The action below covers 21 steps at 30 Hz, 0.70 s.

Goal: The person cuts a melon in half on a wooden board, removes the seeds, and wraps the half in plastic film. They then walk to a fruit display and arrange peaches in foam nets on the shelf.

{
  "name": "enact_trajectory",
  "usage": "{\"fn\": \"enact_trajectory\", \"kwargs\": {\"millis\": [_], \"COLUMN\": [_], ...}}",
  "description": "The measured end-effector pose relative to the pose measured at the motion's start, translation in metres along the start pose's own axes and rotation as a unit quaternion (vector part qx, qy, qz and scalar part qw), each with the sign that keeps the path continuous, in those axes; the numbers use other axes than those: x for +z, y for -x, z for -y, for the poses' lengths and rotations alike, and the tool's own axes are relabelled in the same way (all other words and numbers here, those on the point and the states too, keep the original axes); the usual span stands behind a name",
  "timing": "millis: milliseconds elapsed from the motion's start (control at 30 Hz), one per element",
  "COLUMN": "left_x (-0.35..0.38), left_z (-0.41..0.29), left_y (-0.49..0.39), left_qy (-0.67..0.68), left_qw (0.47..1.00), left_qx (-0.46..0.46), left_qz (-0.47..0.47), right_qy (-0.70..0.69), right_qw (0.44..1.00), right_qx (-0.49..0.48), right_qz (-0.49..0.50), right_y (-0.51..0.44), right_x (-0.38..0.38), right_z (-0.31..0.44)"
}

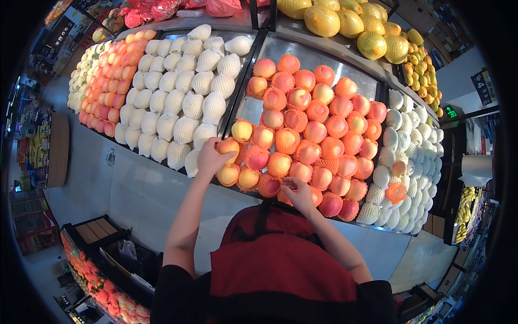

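My left hand (pixel 211 158) has its thumb and fingers around a yellow-red apple (pixel 229 149) at the front left corner of the apple display. Just below it sit two more yellowish apples, one of them an apple in orange foam net (pixel 228 175). My right hand (pixel 298 193) is at the front edge, its fingers curled beside a dark red netted apple (pixel 269 185) and over another apple that it partly covers. Whether its fingertips grip a net is unclear. Rows of apples, mostly in orange foam nets, slope up behind both hands on a metal display tray (pixel 311 56).
White-netted fruit (pixel 184 101) fills the section left of a black divider (pixel 243 85). More pale netted fruit (pixel 404 162) lies right, with a loose orange net (pixel 396 193) on top. Wrapped yellow pomelos (pixel 322 21) line the shelf above. Behind me stands another fruit stand (pixel 101 239).
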State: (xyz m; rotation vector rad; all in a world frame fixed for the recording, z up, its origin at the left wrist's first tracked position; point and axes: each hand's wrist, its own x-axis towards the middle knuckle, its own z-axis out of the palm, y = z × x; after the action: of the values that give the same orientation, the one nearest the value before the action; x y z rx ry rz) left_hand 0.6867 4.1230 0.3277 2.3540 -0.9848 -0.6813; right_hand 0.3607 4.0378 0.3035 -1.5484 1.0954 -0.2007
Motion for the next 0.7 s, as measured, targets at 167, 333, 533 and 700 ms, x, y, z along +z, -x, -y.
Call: {"fn": "enact_trajectory", "kwargs": {"millis": [167, 333, 533, 700], "left_x": [0.031, 0.026, 0.033, 0.071], "left_z": [-0.030, 0.001, 0.007, -0.019], "left_y": [-0.006, -0.012, 0.037, 0.101], "left_qy": [-0.168, -0.134, -0.088, -0.197], "left_qw": [0.985, 0.978, 0.988, 0.965], "left_qx": [0.008, 0.153, 0.122, 0.170], "left_qz": [-0.028, 0.041, -0.045, -0.020], "right_qy": [0.163, 0.199, 0.229, 0.222], "right_qw": [0.975, 0.947, 0.921, 0.924], "right_qx": [-0.146, -0.241, -0.297, -0.297], "right_qz": [-0.045, -0.081, -0.102, -0.092], "right_y": [0.021, 0.027, 0.023, 0.026], "right_x": [-0.003, -0.003, 0.002, 0.010], "right_z": [0.003, 0.009, 0.006, 0.005]}}
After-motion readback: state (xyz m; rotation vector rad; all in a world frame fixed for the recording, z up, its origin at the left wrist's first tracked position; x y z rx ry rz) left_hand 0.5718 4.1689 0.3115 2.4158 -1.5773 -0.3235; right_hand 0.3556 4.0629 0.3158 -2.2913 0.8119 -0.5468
